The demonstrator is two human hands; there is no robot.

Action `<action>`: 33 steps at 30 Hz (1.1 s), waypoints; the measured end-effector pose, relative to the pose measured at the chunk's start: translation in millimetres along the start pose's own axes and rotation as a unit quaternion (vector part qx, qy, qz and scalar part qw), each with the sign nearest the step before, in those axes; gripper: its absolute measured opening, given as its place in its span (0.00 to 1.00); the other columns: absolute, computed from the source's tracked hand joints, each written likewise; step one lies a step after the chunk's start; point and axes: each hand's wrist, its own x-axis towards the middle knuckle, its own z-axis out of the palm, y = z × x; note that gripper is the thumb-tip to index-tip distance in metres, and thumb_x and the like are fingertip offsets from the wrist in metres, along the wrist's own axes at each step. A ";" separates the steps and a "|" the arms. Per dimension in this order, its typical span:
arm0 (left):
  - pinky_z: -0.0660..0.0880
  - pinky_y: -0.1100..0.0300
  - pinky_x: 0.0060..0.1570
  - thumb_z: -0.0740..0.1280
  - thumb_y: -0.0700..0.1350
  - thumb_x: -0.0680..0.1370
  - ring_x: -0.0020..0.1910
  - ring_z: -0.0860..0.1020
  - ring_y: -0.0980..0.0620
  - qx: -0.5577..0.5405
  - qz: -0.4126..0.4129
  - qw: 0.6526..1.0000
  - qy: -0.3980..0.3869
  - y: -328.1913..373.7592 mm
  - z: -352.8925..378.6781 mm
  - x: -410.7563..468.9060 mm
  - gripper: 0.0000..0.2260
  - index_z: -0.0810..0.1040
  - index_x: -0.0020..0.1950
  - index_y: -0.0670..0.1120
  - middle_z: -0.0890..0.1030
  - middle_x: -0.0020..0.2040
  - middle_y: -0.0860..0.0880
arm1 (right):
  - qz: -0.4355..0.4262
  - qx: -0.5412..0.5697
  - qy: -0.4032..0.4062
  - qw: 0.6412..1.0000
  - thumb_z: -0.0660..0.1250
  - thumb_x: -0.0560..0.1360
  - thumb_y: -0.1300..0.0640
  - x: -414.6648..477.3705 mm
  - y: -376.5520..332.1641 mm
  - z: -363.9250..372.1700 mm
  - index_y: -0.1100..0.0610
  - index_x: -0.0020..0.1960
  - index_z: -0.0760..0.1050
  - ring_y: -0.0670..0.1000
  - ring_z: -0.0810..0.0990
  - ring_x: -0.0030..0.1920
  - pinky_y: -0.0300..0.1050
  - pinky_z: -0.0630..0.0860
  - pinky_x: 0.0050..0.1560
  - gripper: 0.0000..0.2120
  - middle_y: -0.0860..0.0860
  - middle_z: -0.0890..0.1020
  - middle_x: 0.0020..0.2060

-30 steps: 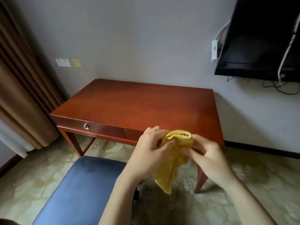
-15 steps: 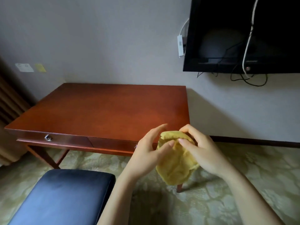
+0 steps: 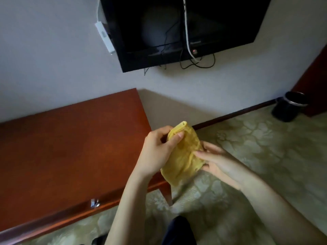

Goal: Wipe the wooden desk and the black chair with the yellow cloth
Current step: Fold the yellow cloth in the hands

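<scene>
A folded yellow cloth [image 3: 184, 156] hangs between both hands, in the air over the right front corner of the wooden desk [image 3: 67, 152]. My left hand [image 3: 157, 151] grips the cloth's upper left edge, thumb on its front. My right hand [image 3: 219, 161] holds its right side, fingers laid across the fabric and thumb under it. The desk top is bare, with a metal drawer pull [image 3: 94, 203] on its front. The black chair is out of view, apart from a dark shape [image 3: 178, 230] at the bottom edge that I cannot identify.
A black television [image 3: 177, 27] with dangling cables hangs on the wall above the desk. A dark waste bin [image 3: 288, 106] stands on the patterned carpet at the far right, beside a red-brown wooden panel [image 3: 316, 82].
The view has swung right and tilted, so the desk has slid left and the chair seat has left the frame. Both hands have turned the cloth more upright, still holding it.
</scene>
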 end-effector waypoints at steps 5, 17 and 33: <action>0.78 0.50 0.47 0.67 0.45 0.78 0.42 0.82 0.44 -0.041 0.017 0.991 -0.125 16.2 25.6 102.0 0.09 0.81 0.45 0.41 0.83 0.42 0.41 | -0.031 0.207 0.092 0.974 0.83 0.54 0.53 49.2 -12.2 -41.2 0.54 0.65 0.70 0.54 0.81 0.57 0.49 0.77 0.54 0.42 0.55 0.82 0.57; 0.78 0.50 0.54 0.67 0.49 0.77 0.49 0.83 0.49 -0.155 -0.145 0.934 -0.288 30.1 184.8 270.2 0.08 0.85 0.43 0.52 0.85 0.46 0.47 | -0.173 0.423 0.234 0.858 0.57 0.80 0.50 79.6 -54.9 -153.4 0.56 0.70 0.68 0.53 0.79 0.60 0.45 0.79 0.49 0.20 0.54 0.78 0.62; 0.78 0.67 0.42 0.68 0.45 0.76 0.53 0.78 0.58 -0.124 -0.058 0.912 -0.386 119.5 496.4 475.7 0.16 0.73 0.61 0.58 0.78 0.56 0.58 | -0.184 0.190 0.483 0.835 0.65 0.75 0.52 49.4 -208.1 -540.3 0.51 0.65 0.73 0.51 0.82 0.54 0.51 0.80 0.51 0.18 0.50 0.82 0.55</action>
